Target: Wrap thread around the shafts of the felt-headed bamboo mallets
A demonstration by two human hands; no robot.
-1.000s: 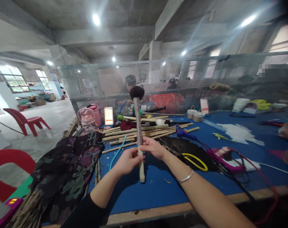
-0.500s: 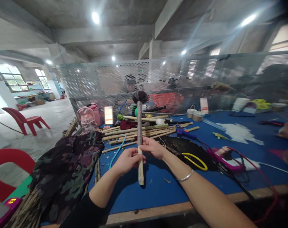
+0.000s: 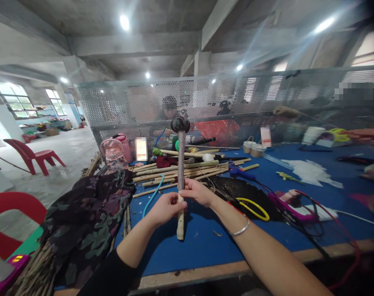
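Observation:
Between my hands stands a wooden stick [image 3: 181,224] with a dark round head [image 3: 180,124] at its far end. Grey-brown wrapping [image 3: 181,160] covers its upper part, and the lower part is bare pale wood. My left hand [image 3: 166,209] pinches the bare wood from the left. My right hand [image 3: 196,192], just above it, has its fingers closed at the lower end of the wrapping. The stick is held tilted up over the blue table [image 3: 162,255]. Behind it lie several pale sticks [image 3: 156,176], and yellow-handled scissors [image 3: 253,209] rest beside my right forearm.
A dark floral cloth [image 3: 91,222] drapes the left side. A blue glue gun [image 3: 240,172] and a magenta power strip [image 3: 287,207] with cords lie to the right. A perforated metal screen [image 3: 137,98] bounds the back. Another person's hand [image 3: 365,135] reaches in at right.
The stick has turned slightly and its head has shifted a little left; a patterned side of the head now shows. At right, another person's hand has come into view higher up.

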